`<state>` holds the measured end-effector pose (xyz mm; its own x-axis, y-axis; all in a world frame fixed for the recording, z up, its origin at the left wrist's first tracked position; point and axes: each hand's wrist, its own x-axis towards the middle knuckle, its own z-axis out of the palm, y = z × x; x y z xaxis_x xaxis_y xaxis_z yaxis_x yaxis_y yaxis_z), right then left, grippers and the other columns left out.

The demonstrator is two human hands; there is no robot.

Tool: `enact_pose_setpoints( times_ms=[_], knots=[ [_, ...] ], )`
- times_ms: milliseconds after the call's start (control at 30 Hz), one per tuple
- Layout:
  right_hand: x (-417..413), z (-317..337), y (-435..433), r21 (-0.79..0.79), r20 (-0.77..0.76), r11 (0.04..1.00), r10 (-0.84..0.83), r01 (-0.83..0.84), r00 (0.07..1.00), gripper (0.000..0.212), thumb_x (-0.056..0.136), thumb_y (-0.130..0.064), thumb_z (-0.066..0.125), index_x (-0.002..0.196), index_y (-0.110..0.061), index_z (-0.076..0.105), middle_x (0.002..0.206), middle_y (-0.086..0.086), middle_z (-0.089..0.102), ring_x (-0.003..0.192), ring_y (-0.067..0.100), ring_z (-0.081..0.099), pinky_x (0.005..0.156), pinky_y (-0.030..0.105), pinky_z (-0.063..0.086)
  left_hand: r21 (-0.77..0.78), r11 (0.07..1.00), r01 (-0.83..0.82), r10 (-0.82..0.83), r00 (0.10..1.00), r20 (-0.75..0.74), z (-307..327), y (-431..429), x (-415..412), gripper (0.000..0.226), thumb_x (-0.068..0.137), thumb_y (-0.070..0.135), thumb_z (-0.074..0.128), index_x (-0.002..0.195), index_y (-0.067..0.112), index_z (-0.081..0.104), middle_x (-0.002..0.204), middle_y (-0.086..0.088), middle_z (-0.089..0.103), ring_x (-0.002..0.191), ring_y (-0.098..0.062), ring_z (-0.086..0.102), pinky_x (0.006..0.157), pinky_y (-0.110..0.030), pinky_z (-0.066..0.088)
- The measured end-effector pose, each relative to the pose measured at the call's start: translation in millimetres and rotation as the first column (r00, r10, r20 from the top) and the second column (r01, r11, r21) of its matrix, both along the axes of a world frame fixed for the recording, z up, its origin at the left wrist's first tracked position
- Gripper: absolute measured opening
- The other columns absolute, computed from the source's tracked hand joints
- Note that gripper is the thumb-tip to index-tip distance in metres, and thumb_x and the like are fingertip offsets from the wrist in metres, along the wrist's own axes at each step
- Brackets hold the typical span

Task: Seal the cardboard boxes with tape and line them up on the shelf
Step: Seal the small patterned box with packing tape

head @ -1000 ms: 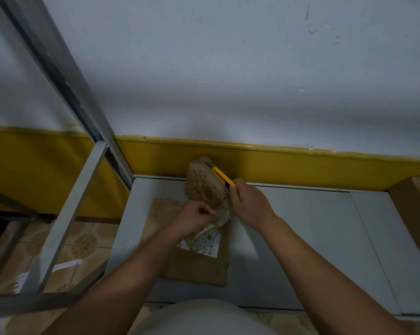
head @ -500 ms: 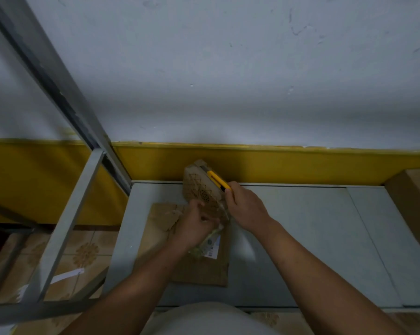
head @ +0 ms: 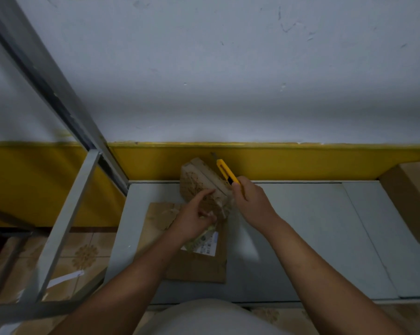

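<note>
**A:** What shifted in the last second?

**B:** The right hand (head: 251, 201), clenched round the yellow knife (head: 224, 171), had lifted it. The blade no longer lay along the top edge of the small box (head: 199, 182). It pointed up and away beyond the knuckles, clear of the cardboard. The left hand (head: 192, 221) had uncurled from a fist, its forefinger (head: 205, 194) straight and pressed on the box's patterned face, the other fingers loosely bent.

**A:** Meaning?

**B:** Likely the cut was finished and the finger was rubbing a tape end down. The light was dim and I could not make out the tape itself, so that stayed a guess.

**A:** Where was the box?

**B:** Between the two hands, tilted on one edge, standing on the flattened cardboard (head: 194, 267) under the left wrist. A printed label (head: 207, 246) lay there just below the left palm.

**A:** Surroundings?

**B:** All of it sat on the grey shelf (head: 300, 238). A second box (head: 407, 201) stood well out past the right hand, against the yellow wall band. A steel upright (head: 66, 213) slanted well outside the left arm.

**A:** Obstacles?

**B:** The open blade near the left fingers, and the flat cardboard lying underneath.
</note>
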<state>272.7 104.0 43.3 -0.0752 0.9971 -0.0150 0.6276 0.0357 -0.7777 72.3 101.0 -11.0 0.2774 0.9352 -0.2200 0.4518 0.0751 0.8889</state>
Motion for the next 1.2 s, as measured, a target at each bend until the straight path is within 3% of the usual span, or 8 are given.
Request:
enact_pose_setpoints(
  times_ms=[200, 333, 500, 600, 767, 900, 1000, 1200],
  knots=[
    [18, 26, -67, -0.197, 0.321, 0.976, 0.156, -0.095, 0.934, 0.024, 0.106, -0.043, 0.045, 0.086, -0.034, 0.054, 0.075, -0.006, 0.065, 0.068, 0.015, 0.063, 0.064, 0.040, 0.052, -0.047, 0.999, -0.011, 0.011, 1.000, -0.010, -4, 3, -2, 0.077, 0.090, 0.013, 0.078, 0.146, 0.055, 0.046, 0.104, 0.002, 0.075, 0.086, -0.012, 0.073, 0.080, -0.045, 0.064],
    [3, 19, -70, -0.300, 0.403, 0.949, 0.215, -0.094, 0.889, 0.023, 0.109, -0.041, 0.040, 0.093, -0.030, 0.052, 0.081, -0.005, 0.057, 0.071, 0.018, 0.057, 0.057, 0.031, 0.038, -0.067, 0.998, -0.014, 0.013, 1.000, -0.016, -7, 4, -1, 0.077, 0.091, 0.014, 0.077, 0.147, 0.055, 0.044, 0.085, -0.005, 0.076, 0.083, -0.015, 0.073, 0.082, -0.046, 0.063],
    [-8, 15, -59, -0.344, 0.460, 0.935, 0.243, -0.081, 0.854, 0.029, 0.110, -0.037, 0.038, 0.092, -0.021, 0.054, 0.080, -0.001, 0.054, 0.063, 0.013, 0.046, 0.049, 0.022, 0.024, -0.051, 0.999, -0.005, 0.003, 1.000, -0.030, -10, 6, -1, 0.078, 0.090, 0.011, 0.075, 0.146, 0.056, 0.044, 0.083, -0.009, 0.074, 0.084, -0.019, 0.073, 0.083, -0.050, 0.062],
    [-13, 23, -54, -0.336, 0.522, 0.935, 0.284, -0.112, 0.805, 0.028, 0.110, -0.030, 0.040, 0.098, -0.015, 0.059, 0.098, 0.009, 0.065, 0.070, 0.020, 0.049, 0.048, 0.021, 0.022, -0.045, 0.999, 0.008, -0.010, 0.999, -0.053, -7, 5, -1, 0.077, 0.091, 0.012, 0.074, 0.149, 0.052, 0.044, 0.085, -0.006, 0.073, 0.085, -0.016, 0.072, 0.084, -0.047, 0.062],
    [-23, 32, -45, -0.398, 0.551, 0.907, 0.354, -0.135, 0.756, 0.021, 0.109, -0.020, 0.043, 0.105, -0.009, 0.061, 0.110, 0.011, 0.066, 0.070, 0.016, 0.048, 0.049, 0.019, 0.020, -0.025, 0.999, 0.027, -0.029, 0.994, -0.102, -3, 4, -2, 0.080, 0.089, 0.009, 0.073, 0.152, 0.048, 0.043, 0.084, -0.002, 0.072, 0.084, -0.016, 0.071, 0.082, -0.045, 0.062],
    [-31, 37, -37, -0.466, 0.540, 0.876, 0.390, -0.121, 0.746, 0.030, 0.108, -0.020, 0.048, 0.078, -0.018, 0.043, 0.080, -0.003, 0.045, 0.061, 0.007, 0.035, 0.048, 0.018, 0.020, -0.003, 0.999, 0.041, -0.041, 0.991, -0.129, -6, 7, -5, 0.082, 0.088, 0.009, 0.075, 0.152, 0.048, 0.043, 0.084, 0.001, 0.072, 0.084, -0.013, 0.070, 0.083, -0.045, 0.062],
    [-31, 37, -34, -0.490, 0.516, 0.864, 0.393, -0.114, 0.761, 0.040, 0.108, -0.021, 0.048, 0.071, -0.022, 0.032, 0.074, -0.007, 0.034, 0.060, 0.004, 0.033, 0.048, 0.018, 0.021, 0.004, 0.999, 0.052, -0.051, 0.988, -0.146, -6, 9, -6, 0.080, 0.090, 0.012, 0.076, 0.152, 0.050, 0.042, 0.086, 0.000, 0.071, 0.086, -0.012, 0.070, 0.084, -0.042, 0.062],
    [-21, 36, -49, -0.480, 0.491, 0.873, 0.345, -0.083, 0.800, 0.027, 0.109, -0.020, 0.043, 0.084, -0.016, 0.051, 0.087, 0.001, 0.056, 0.068, 0.012, 0.048, 0.048, 0.018, 0.025, 0.007, 0.999, 0.047, -0.046, 0.993, -0.113, -9, 12, -14, 0.073, 0.092, 0.016, 0.075, 0.146, 0.053, 0.045, 0.095, -0.005, 0.070, 0.089, -0.014, 0.069, 0.084, -0.042, 0.062]
  ],
)
